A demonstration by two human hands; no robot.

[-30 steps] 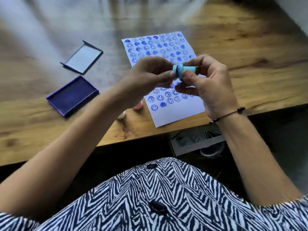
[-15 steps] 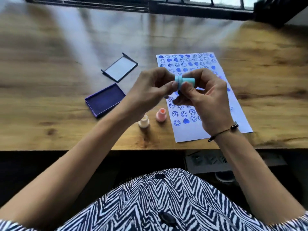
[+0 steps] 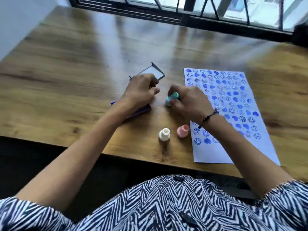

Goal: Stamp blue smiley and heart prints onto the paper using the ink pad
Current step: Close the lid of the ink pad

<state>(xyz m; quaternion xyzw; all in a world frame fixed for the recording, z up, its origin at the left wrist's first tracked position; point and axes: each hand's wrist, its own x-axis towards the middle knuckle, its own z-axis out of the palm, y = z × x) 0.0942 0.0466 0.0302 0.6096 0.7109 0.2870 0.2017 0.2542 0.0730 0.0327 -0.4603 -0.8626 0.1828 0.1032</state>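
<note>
My right hand (image 3: 188, 101) grips a turquoise stamp (image 3: 171, 99), tilted, low over the wooden table just left of the paper. The white paper (image 3: 260, 147) carries several rows of blue smiley and heart prints. My left hand (image 3: 141, 91) hovers with curled fingers over the blue ink pad (image 3: 141, 110), which it mostly hides; I cannot make out anything held in it. The pad's clear lid (image 3: 154, 71) lies just behind that hand.
A cream stamp (image 3: 164, 134) and a pink stamp (image 3: 183, 131) stand upright near the table's front edge (image 3: 133, 155), left of the paper. A window frame (image 3: 183, 19) runs along the far side of the table.
My hands have come apart and dropped toward the table. The right one kept the turquoise stamp; the left one let go and moved left over the ink pad. The view tilted up.
</note>
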